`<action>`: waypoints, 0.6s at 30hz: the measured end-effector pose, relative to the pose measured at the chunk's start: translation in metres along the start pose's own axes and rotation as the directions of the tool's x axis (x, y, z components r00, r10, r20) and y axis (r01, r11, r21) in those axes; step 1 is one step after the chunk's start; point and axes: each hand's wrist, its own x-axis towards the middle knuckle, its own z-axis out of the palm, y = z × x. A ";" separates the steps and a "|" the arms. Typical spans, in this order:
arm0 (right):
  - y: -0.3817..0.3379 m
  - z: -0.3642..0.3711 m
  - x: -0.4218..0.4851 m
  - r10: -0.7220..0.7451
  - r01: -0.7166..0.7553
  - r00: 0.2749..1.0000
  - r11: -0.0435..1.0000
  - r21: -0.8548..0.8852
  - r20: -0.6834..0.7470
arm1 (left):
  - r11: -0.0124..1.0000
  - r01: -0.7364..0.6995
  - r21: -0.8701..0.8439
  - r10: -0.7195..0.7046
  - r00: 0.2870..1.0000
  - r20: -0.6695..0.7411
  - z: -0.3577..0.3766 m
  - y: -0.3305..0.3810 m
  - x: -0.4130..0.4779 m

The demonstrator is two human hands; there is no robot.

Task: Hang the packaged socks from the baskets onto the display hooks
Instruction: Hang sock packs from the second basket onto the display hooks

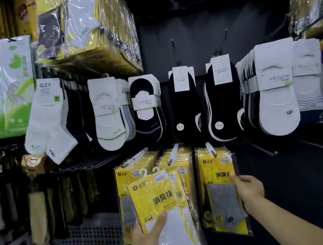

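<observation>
left hand point(149, 235) closed on a small stack of yellow sock packs point(164, 204), thumb pressed across the front near the lower left edge, other fingers hidden behind; white sock showing through the clear plastic, two white hanger hooks point(149, 170) poking up at the top. stack held in front of the left yellow row point(125, 193), just left of the right yellow row point(221, 187) and not on any hook. right hand point(248, 188) at the right edge of that right yellow row, fingertips curled onto the front pack beside the printed characters; impossible to tell whether merely touching or pinching. grey sock visible in that front pack. middle yellow row point(181, 162) between the two, each row hanging from a white peg point(210, 148). above the right yellow row, black and white no-show socks point(185, 105) on dark hooks. far left of it and lower, a pale perforated basket point(89, 234) holding dark items.
</observation>
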 end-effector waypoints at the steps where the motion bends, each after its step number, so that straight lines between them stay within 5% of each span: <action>1: 0.004 -0.002 0.001 0.014 -0.015 0.999 0.999 -0.036 -0.030 | 1.000 -0.002 0.003 0.002 1.000 0.004 0.001 -0.001 -0.001; 4: 0.014 -0.013 -0.007 0.002 -0.002 1.000 0.996 -0.086 -0.005 | 1.000 0.014 0.004 -0.014 1.000 0.021 0.004 -0.005 -0.002; 6: 0.013 -0.021 -0.023 -0.019 0.020 0.982 1.000 -0.004 0.187 | 1.000 0.028 0.001 -0.028 0.999 0.032 0.008 -0.007 -0.005; 11: 0.001 -0.039 -0.083 -0.020 0.020 0.719 1.000 0.009 0.695 | 0.997 0.080 -0.017 -0.078 0.991 0.109 0.035 -0.014 -0.020; 13: -0.001 -0.045 -0.093 -0.018 0.030 0.673 1.000 -0.003 0.739 | 0.994 0.103 -0.034 -0.097 0.985 0.144 0.044 -0.015 -0.028; 18: -0.003 -0.065 -0.087 -0.094 0.084 0.769 0.995 0.045 0.632 | 0.992 0.122 -0.028 -0.116 0.980 0.159 0.047 -0.009 -0.038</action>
